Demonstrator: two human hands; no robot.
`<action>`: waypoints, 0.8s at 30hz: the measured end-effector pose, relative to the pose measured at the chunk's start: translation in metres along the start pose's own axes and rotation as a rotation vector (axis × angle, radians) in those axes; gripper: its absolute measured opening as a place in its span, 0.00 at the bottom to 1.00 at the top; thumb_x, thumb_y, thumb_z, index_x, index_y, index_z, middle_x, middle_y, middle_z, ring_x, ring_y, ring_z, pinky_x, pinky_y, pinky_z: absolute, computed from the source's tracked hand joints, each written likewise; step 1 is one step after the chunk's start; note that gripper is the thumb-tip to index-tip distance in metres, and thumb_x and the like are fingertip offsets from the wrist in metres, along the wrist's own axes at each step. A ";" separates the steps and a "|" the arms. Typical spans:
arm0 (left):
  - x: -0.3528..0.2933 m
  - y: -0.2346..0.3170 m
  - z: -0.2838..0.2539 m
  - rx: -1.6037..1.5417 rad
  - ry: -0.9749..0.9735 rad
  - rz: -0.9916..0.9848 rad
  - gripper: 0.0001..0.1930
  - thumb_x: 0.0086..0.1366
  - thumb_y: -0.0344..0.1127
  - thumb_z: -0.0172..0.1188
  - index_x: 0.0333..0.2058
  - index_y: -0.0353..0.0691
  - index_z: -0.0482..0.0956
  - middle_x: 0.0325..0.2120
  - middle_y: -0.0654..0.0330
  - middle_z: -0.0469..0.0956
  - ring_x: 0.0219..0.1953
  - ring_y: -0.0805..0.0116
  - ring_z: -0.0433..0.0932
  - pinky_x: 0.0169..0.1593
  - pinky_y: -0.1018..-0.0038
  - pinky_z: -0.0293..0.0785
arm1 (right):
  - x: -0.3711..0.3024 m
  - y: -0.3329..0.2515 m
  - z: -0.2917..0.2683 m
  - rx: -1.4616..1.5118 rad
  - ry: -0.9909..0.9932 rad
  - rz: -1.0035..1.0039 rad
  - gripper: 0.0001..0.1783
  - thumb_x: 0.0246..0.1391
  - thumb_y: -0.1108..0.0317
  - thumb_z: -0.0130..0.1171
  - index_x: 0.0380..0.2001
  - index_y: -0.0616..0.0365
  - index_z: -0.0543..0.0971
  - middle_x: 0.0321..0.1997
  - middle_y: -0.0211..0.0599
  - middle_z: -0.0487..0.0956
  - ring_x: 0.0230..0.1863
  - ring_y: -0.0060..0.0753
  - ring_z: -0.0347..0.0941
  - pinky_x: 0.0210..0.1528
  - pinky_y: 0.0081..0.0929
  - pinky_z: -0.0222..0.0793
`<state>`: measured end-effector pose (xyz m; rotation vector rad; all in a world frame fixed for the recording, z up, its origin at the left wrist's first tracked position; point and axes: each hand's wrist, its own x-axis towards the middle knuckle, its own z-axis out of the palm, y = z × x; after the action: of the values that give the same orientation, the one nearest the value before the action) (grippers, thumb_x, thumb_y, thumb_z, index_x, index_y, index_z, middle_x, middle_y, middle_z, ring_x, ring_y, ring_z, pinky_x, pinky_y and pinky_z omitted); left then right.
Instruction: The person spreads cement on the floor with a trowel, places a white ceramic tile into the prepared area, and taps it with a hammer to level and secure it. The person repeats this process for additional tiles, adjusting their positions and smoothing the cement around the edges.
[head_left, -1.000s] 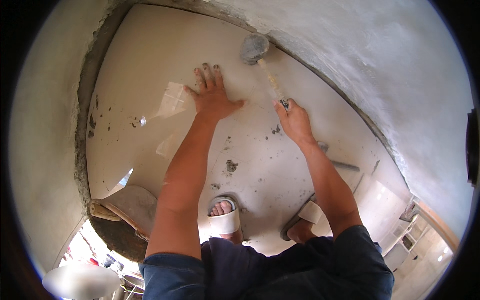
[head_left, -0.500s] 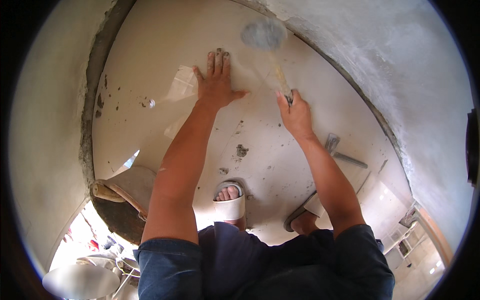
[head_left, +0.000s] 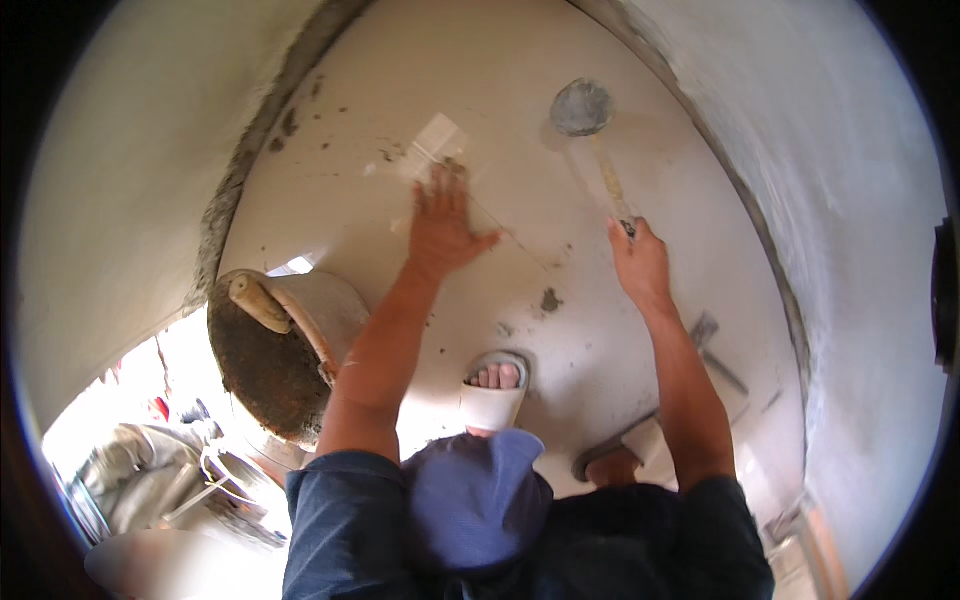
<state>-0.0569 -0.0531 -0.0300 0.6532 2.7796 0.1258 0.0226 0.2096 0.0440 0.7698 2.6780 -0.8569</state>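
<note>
My left hand (head_left: 441, 228) lies flat with spread fingers on the large pale floor tiles (head_left: 400, 215), beside a thin seam. My right hand (head_left: 642, 262) is closed around the handle of a mallet (head_left: 581, 107). Its round grey head is out ahead of the hand, and its handle is yellowish. Whether the head touches the tile I cannot tell. Grey mortar smudges (head_left: 551, 300) dot the tile between my arms.
A bucket (head_left: 345, 300) of dark mortar stands left of my left arm, with a wooden-handled tool (head_left: 258, 303) on it. A hammer-like tool (head_left: 722, 365) lies beyond my right forearm. Plastered walls (head_left: 740, 90) border both sides. My sandalled foot (head_left: 494, 385) is near the middle.
The view has shifted, bringing more of the bucket into sight. Both hands have come nearer to me, the left also further left of the mortar smudge. The mallet head, blurred before, looks sharper.
</note>
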 end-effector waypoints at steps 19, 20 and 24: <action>0.024 -0.012 -0.003 -0.202 0.120 -0.264 0.47 0.63 0.68 0.40 0.66 0.32 0.51 0.69 0.47 0.45 0.72 0.53 0.37 0.70 0.47 0.29 | 0.047 -0.120 0.040 0.405 0.018 -0.405 0.18 0.63 0.58 0.54 0.31 0.65 0.70 0.18 0.44 0.74 0.19 0.36 0.72 0.23 0.29 0.66; 0.028 -0.015 -0.003 -0.205 0.088 -0.285 0.46 0.63 0.67 0.40 0.67 0.32 0.51 0.69 0.47 0.44 0.72 0.53 0.37 0.70 0.48 0.29 | 0.057 -0.130 0.044 0.405 0.014 -0.404 0.19 0.63 0.57 0.54 0.31 0.66 0.70 0.19 0.44 0.75 0.19 0.38 0.73 0.24 0.30 0.66; 0.032 -0.019 -0.003 -0.173 0.047 -0.312 0.44 0.65 0.65 0.38 0.67 0.33 0.50 0.70 0.48 0.43 0.72 0.54 0.35 0.70 0.48 0.28 | 0.097 -0.153 0.067 0.000 -0.075 -0.324 0.23 0.63 0.52 0.51 0.31 0.66 0.71 0.21 0.48 0.77 0.23 0.50 0.76 0.26 0.38 0.69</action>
<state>-0.0934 -0.0554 -0.0384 0.1734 2.8322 0.3146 -0.1382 0.1041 0.0283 0.2978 2.7764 -0.9357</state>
